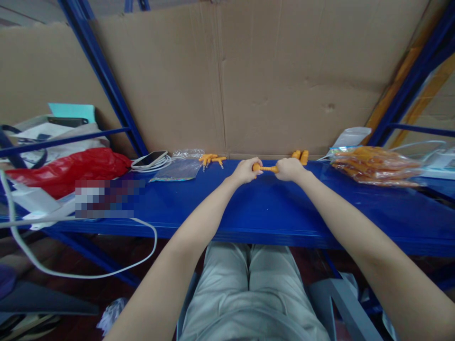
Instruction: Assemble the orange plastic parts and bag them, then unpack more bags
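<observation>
Between my two hands, just above the blue shelf top [266, 208], is an orange plastic piece [267, 168] with a thin ribbed shaft. My left hand [248, 171] is closed around its rounded, thicker end. At the opposite end, my right hand [288, 169] grips the shaft, and the fingers hide that tip. Behind my right hand stand two short orange pieces [300, 156] by the cardboard. Left of my hands lies a small cluster of orange parts [212, 158] with metallic-looking screw-like tips.
A flat clear plastic bag [177, 168] and a phone [152, 158] with a coiled white cable lie at left, beside a red bag [78, 170]. At right is a clear bag of orange pieces [377, 163]. Cardboard [220, 80] closes off the back; blue posts [106, 80] frame it.
</observation>
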Demonstrator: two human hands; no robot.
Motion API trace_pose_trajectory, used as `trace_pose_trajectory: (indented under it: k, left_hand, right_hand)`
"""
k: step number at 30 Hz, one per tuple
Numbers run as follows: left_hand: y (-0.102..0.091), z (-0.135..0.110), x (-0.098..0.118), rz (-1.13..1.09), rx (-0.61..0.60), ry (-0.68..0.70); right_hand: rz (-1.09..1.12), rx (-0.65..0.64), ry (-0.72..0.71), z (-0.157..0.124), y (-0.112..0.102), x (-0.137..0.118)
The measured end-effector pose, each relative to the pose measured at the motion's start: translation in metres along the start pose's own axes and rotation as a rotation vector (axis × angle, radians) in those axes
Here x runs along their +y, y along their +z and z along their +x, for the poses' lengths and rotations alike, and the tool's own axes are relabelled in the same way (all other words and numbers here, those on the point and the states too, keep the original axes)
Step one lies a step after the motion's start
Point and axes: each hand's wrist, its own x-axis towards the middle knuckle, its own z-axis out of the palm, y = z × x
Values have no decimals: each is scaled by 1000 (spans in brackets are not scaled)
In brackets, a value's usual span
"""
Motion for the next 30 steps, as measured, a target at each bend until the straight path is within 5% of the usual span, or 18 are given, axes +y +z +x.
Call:
trace_pose_trajectory:
  k: [10, 14, 23, 30]
  left_hand:
    - [2, -4, 9, 281, 119, 322]
    - [5, -2, 9, 270, 78, 268]
    - [8, 2, -5, -67, 33, -28]
    - [3, -3, -3, -74, 22, -56]
  right_hand:
    - [86, -117, -52, 7, 2, 17]
    - [107, -138, -63, 8, 10, 18]
    - [-31, 80, -42, -1, 1, 5]
    - [-75, 108, -45, -1, 3, -12]
